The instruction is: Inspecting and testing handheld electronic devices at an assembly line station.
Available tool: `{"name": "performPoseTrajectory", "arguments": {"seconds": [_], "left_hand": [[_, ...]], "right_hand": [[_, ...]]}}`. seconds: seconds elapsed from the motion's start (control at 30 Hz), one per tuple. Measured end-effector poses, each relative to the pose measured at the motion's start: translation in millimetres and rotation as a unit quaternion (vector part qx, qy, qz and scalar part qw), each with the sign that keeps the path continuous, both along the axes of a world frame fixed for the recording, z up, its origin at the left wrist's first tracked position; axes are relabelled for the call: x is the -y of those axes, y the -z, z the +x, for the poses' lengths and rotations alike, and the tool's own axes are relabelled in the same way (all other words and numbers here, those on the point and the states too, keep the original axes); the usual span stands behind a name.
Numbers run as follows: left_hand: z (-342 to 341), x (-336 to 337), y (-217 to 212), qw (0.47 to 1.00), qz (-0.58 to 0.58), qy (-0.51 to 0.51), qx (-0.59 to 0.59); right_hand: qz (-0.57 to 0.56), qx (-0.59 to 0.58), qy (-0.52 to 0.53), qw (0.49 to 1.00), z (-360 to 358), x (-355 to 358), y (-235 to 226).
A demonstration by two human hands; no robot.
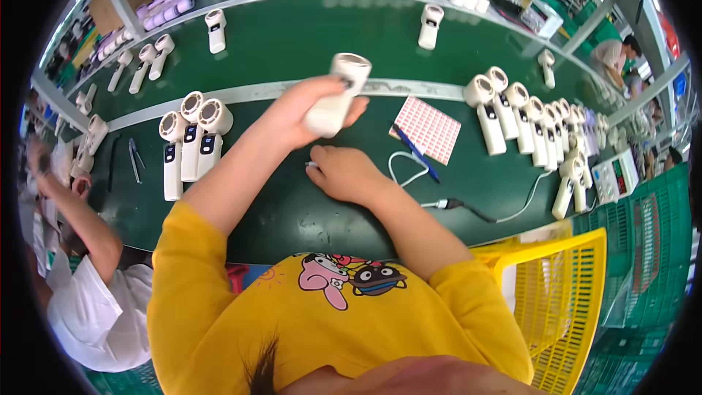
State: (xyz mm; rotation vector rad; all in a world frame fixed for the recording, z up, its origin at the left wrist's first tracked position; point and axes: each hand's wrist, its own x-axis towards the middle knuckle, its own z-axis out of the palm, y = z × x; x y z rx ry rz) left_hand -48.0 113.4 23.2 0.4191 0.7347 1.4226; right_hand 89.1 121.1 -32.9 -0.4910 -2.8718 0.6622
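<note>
My left hand (296, 108) is wrapped round a cream handheld fan (333, 111), raised over the green workbench with its round head tipped up and away. Just below it, my right hand (349, 174) is closed near the bench top. A small white end pokes out at its fingertips, seemingly part of the white cable (395, 164) that loops out beside the wrist. Right of that hand, a blue pen (417, 153) lies across a sheet of small red-and-white stickers (431, 128). Three more cream fans (191, 143) lie together by my left forearm.
Several fans (523, 117) are lined up on the right, near a small white meter (616, 175). Tweezers (136, 159) rest at left. A conveyor (322, 36) carries spaced fans beyond the pale rail. A yellow basket (596, 278) stands at lower right; a co-worker (99, 300) sits at left.
</note>
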Motion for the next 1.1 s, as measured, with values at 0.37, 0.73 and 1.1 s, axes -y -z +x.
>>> {"name": "performPoseTrajectory", "arguments": {"seconds": [0.37,0.73,1.1], "left_hand": [[-15,-8,-16,0.816,-0.063,-0.041,-0.573],[-42,150,59,0.279,-0.253,-0.315,-0.871],[59,145,6,0.859,-0.131,-0.118,-0.48]], "right_hand": [[-0.054,-0.057,0.024,0.997,-3,-16,7],[-0.49,-0.06,0.118,0.862,0,-8,-28],[-0.524,-0.385,0.037,0.759,2,-15,-32]]}}
